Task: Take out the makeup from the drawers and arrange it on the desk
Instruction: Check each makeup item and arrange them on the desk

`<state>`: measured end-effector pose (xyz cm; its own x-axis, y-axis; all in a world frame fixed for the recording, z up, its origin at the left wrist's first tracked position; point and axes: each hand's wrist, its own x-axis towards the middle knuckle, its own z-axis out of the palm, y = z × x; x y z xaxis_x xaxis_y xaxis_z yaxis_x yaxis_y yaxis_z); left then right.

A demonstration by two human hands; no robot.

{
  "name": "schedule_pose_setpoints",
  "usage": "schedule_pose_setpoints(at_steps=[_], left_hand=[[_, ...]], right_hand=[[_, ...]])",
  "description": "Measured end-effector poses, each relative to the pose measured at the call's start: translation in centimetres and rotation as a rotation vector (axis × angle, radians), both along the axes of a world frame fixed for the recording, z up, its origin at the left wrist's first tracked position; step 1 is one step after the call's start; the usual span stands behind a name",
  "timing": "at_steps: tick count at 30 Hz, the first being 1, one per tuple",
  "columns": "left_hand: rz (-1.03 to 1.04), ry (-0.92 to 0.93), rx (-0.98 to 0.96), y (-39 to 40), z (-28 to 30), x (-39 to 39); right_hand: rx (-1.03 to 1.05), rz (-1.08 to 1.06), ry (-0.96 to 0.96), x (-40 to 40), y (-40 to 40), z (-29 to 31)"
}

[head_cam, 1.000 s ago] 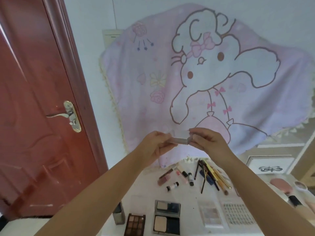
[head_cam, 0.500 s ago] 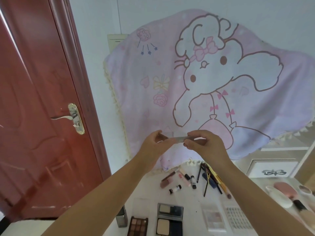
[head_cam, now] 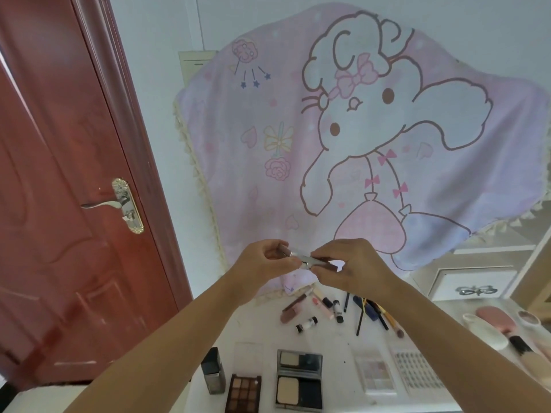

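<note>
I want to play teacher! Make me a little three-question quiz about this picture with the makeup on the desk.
1. True or false: the left hand and the right hand both hold the small slim silver makeup stick up in the air above the white desk.
2. What lies nearest the brown eyeshadow palette? A) the dark square glass bottle B) the pink oval brush C) the red wooden door
3. Fill in: the open grey powder compact lies to the ___ of the brown palette.

Key: 1 true; 2 A; 3 right
</note>
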<state>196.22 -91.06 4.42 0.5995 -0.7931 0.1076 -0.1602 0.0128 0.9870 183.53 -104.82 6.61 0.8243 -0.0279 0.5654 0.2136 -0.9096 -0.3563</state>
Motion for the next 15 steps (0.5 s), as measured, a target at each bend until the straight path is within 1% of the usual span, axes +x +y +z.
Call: schedule_pose_setpoints(at_steps=[3, 7, 12, 15], left_hand=[[-0.084, -0.02, 0.015, 0.4, -0.5, -0.1], [-0.101, 0.044, -0.01, 0.6, -1.3, -0.5], [-0.191, 0.232, 0.002, 0.5, -3.2, -0.7], [-0.272, 0.34, 0.056, 0.5, -5.7, -0.9]], right_hand=[[0.019, -0.034, 0.027, 0.2, -0.4, 0.0], [0.202, 0.005, 0.141, 0.0, -0.9, -0.3], [0.496, -0.11, 0.237, -0.4, -1.2, -2.9], [0.601, -0.195, 0.266, -0.8, -2.0, -5.7]])
